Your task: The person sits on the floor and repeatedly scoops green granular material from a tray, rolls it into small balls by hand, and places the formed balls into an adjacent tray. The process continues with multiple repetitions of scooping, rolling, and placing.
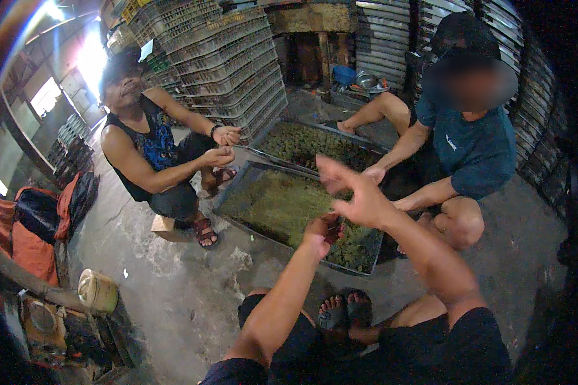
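My left hand (323,233) is over the near side of a shallow dark tray (265,235), its fingers curled; whether anything small sits between them is unclear. Just above and to the right, my right hand (359,195) is raised over the tray, blurred by motion, fingers spread and nothing visible in them. Fine yellow-green plant-like material (279,204) covers the tray's bottom, with clumps at the right end. Behind it, a second tray (262,136) holds darker green-brown clumps (313,139). My forearms hide part of the near tray's right side.
One person (149,130) sits at the left on a low wooden block (163,226), hands near the trays. Another person (472,139) sits at the right, reaching toward them. Stacked plastic crates (231,72) rise behind. A lidded bucket (98,291) stands lower left. Bowls (344,74) lie farther back.
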`<state>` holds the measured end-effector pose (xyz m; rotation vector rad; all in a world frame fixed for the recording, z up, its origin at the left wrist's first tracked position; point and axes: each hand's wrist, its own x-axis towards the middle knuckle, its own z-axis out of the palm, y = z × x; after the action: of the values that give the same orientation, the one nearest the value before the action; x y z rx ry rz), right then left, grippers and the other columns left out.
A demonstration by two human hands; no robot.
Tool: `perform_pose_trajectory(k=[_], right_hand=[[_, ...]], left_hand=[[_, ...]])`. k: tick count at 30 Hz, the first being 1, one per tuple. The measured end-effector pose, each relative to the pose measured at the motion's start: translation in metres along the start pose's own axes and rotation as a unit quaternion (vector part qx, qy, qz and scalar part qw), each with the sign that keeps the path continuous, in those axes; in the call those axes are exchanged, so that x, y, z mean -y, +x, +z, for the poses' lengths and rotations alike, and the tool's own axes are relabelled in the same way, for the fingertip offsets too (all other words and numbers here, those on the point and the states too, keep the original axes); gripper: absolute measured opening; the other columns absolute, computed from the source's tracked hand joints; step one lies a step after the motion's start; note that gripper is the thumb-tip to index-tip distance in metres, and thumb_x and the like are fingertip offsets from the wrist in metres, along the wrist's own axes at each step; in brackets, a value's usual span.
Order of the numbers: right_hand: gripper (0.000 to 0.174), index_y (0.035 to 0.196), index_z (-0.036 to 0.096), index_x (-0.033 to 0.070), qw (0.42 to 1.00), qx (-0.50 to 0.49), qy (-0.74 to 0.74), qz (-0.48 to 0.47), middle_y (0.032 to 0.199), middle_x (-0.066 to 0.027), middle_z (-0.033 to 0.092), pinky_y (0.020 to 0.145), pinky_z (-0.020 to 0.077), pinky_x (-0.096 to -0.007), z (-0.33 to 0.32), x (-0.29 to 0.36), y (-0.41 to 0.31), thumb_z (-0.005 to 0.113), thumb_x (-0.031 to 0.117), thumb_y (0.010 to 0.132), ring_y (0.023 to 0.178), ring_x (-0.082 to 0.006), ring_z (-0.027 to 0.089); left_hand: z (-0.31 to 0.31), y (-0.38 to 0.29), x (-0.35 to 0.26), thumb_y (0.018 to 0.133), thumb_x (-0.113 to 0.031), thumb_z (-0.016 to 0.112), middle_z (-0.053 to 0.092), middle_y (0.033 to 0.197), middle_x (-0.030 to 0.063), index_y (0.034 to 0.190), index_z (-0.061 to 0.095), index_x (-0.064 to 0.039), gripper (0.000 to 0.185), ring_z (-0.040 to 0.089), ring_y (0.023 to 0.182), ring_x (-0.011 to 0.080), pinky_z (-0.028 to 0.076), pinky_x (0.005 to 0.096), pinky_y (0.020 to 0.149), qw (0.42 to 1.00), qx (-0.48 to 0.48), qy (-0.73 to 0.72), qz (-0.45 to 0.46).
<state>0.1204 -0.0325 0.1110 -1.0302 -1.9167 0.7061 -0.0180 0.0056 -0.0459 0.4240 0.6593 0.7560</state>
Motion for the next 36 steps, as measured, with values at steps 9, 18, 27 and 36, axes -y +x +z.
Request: perform_pose_trajectory(k=[9,18,27,36], right_hand=[[0.059,0.129,0.052,0.016,0.961,0.033,-0.267,0.060,0.109,-0.0103,0.056,0.082,0.0473,-0.0394,0.016,-0.056,-0.090,0.074,0.019,0.074,0.100,-0.0302,0.056],[0.049,0.118,0.061,0.014,0.973,-0.018,-0.225,0.047,0.095,-0.0120,0.059,0.076,0.0485,-0.0391,0.018,-0.054,-0.081,0.075,0.018,0.071,0.089,-0.0315,0.059],[0.040,0.109,0.066,0.010,0.966,-0.050,-0.232,0.102,0.086,-0.0115,0.062,0.068,0.0481,-0.0360,0.025,-0.057,-0.082,0.074,0.018,0.070,0.080,-0.0278,0.061],[0.026,0.102,0.066,0.000,0.951,-0.122,0.130,0.251,0.082,-0.0034,0.065,0.059,0.0495,-0.0251,0.028,-0.078,-0.086,0.070,0.006,0.077,0.063,-0.0096,0.059]], left_hand=[[0.015,-0.009,0.002,0.088,-0.008,0.061,0.063,0.098,0.0079,0.109,0.059,-0.003,0.021,0.062,0.086,0.0202,0.052,0.0322,0.074,0.993,0.029,0.115,-0.004],[0.025,-0.023,-0.003,0.088,-0.006,0.060,0.063,0.099,0.0052,0.109,0.060,-0.003,0.021,0.061,0.089,0.0171,0.051,0.0311,0.078,0.988,0.068,0.136,0.018],[0.028,-0.015,0.007,0.089,-0.011,0.062,0.063,0.094,0.0050,0.108,0.061,-0.003,0.021,0.060,0.083,0.0164,0.050,0.0302,0.073,0.979,0.012,0.202,0.019],[0.028,-0.017,0.008,0.089,-0.015,0.064,0.064,0.102,0.0089,0.113,0.059,-0.001,0.028,0.062,0.086,0.0184,0.052,0.0305,0.072,0.991,0.048,0.123,0.004]])
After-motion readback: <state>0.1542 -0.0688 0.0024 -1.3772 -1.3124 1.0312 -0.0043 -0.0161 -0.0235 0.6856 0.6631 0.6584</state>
